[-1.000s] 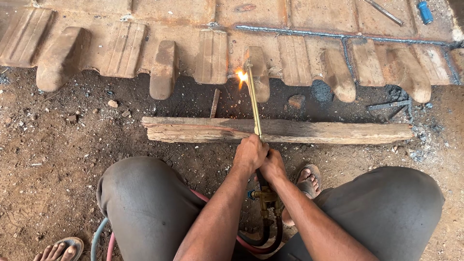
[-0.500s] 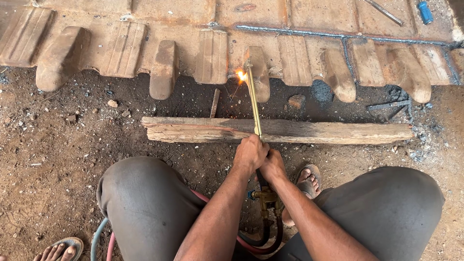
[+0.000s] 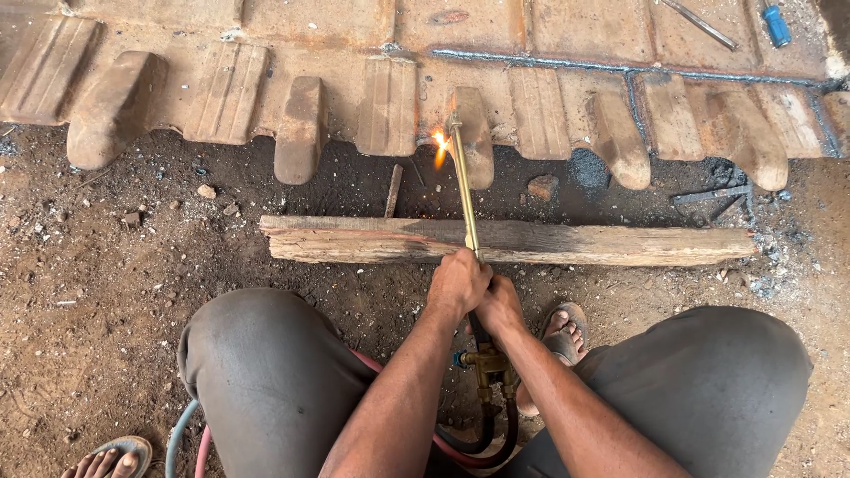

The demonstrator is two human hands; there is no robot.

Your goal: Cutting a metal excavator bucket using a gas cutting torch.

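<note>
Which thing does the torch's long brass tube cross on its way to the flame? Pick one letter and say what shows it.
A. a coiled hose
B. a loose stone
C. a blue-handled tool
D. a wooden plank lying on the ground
D: the brass torch tube, gripped by the left hand and right hand, runs over the wooden plank to the flame at the rusty toothed metal edge.
</note>
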